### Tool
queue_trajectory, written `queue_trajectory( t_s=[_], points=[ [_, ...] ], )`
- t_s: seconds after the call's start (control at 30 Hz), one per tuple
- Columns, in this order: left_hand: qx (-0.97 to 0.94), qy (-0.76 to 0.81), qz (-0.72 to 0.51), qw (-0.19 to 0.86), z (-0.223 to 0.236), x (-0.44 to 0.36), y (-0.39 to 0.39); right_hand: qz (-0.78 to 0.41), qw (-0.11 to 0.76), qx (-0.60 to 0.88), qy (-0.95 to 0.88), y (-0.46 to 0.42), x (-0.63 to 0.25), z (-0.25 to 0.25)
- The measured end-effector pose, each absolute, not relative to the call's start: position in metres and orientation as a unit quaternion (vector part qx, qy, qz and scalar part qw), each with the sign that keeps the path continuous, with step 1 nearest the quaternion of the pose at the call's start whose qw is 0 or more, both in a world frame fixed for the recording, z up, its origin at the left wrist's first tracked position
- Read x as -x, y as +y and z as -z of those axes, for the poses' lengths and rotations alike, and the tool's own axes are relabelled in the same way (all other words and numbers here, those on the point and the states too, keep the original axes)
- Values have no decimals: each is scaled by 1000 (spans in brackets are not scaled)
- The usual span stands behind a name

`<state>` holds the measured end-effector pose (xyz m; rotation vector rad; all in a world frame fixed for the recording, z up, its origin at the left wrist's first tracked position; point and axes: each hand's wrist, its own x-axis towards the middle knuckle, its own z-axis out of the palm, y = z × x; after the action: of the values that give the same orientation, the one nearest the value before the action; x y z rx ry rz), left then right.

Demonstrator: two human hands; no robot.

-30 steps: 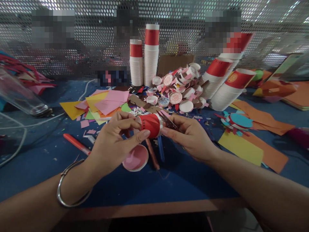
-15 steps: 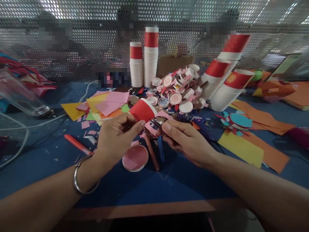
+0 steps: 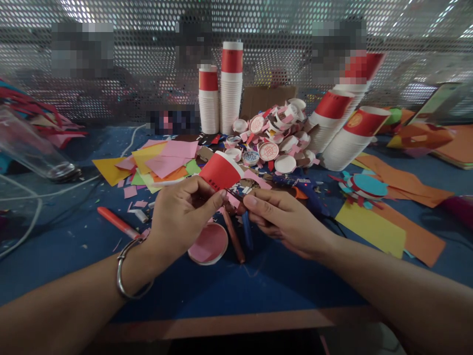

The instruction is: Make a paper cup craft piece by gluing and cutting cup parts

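Observation:
My left hand [image 3: 185, 214] is closed round the lower part of a red and white paper cup [image 3: 220, 171], which tilts up to the right. My right hand [image 3: 284, 222] is closed on a pair of slim dark metal scissors [image 3: 236, 196]. Their tips reach the cup's lower edge by my left thumb; the handles are hidden in my fingers. Below my left hand lies a round paper piece with a pink face [image 3: 209, 245]. Beside it are a brown stick-like piece [image 3: 234, 239] and a blue one [image 3: 247, 234].
Stacked paper cups [image 3: 231, 93] stand at the back, with more leaning stacks [image 3: 342, 140] at right. Between them is a heap of cut cup bottoms [image 3: 275, 138]. Coloured paper [image 3: 172, 158], a red marker [image 3: 116, 222] and a turquoise paper craft [image 3: 364, 185] lie around. A perforated screen [image 3: 148, 49] rises behind.
The cup has moved up from a lower, more sideways hold and turned. The scissors have shifted from its right end to its lower edge, and my right hand has moved slightly down.

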<state>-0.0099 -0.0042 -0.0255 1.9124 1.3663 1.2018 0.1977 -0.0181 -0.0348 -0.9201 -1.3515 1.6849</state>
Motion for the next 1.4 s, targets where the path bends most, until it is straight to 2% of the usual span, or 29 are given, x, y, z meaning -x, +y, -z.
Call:
queue_trajectory(
  t_s=[0.93,1.17,1.4],
  points=[
    [-777,470,-392,150,27,1,-9,-676,425,362,-481,-26,-192,26],
    [-713,491,-441,236,24,7,2,-640,446,376,-500,-20,-193,31],
    [-523,445,-501,526,26,5,5,-625,423,386,-531,-21,-193,33]
  ],
)
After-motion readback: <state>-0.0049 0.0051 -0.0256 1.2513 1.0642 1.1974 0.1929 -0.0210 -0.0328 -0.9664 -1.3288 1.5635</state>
